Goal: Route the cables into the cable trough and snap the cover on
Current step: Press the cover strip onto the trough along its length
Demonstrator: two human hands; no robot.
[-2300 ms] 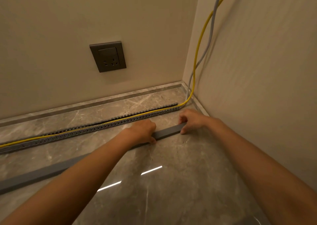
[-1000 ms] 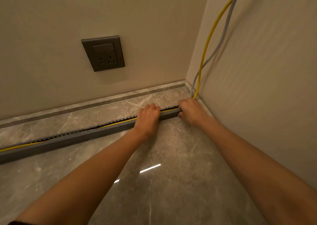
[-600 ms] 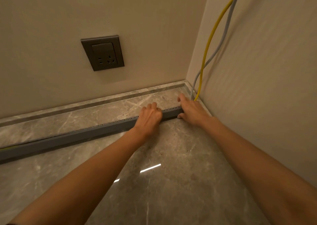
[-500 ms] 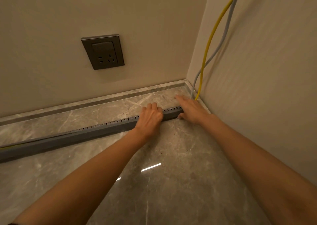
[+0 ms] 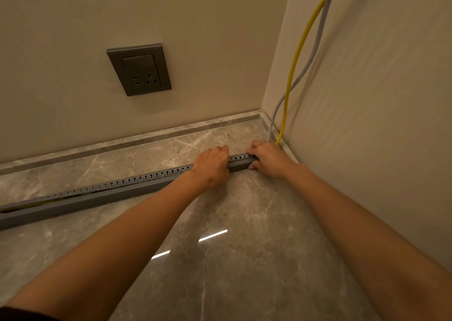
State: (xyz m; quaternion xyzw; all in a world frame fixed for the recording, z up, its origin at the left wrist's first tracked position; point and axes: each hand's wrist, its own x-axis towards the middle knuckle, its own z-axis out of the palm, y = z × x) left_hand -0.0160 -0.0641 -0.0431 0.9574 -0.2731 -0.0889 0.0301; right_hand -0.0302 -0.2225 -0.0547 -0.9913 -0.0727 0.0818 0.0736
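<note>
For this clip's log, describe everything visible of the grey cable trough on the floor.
The long grey plastic cable trough lies flat on the marble-look floor, running diagonally from the left edge toward the wall corner. Its far side wall shows a row of slotted teeth. A smooth grey cover strip sits over it; at the far left a gap still shows a trace of yellow. The left hand and right hand press down on its corner end, where the yellow cable and grey cable descend.
</note>
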